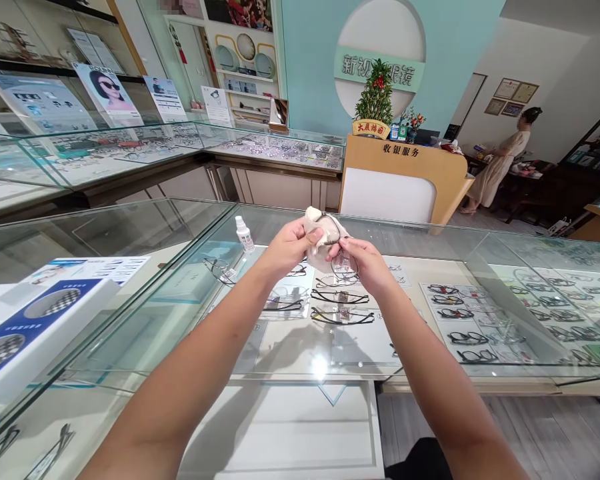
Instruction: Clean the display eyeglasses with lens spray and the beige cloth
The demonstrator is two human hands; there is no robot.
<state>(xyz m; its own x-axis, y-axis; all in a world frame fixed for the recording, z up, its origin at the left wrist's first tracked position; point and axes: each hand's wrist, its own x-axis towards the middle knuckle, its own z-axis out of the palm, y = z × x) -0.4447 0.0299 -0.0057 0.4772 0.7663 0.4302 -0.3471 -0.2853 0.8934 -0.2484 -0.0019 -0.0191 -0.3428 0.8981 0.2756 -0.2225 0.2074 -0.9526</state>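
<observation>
My left hand (291,245) is closed on a cream cloth (316,255), pressed against one lens of a pair of eyeglasses (345,269). My right hand (369,265) pinches the thin dark frame of these eyeglasses. Both hands are close together above the glass-topped display case (430,248). A small white bottle (244,235) stands upright on the glass to the left of my left hand. Below my hands, several dark-framed eyeglasses (343,317) lie in rows inside the case. The cloth hides part of the held eyeglasses.
At the left lie blue-and-white boxes (40,327) on the glass. A drawer (300,427) is pulled out below the case. More eyeglasses (467,338) lie at the right. Beyond are a wooden counter (405,160) with a plant (375,93), and a person (505,157) standing far off.
</observation>
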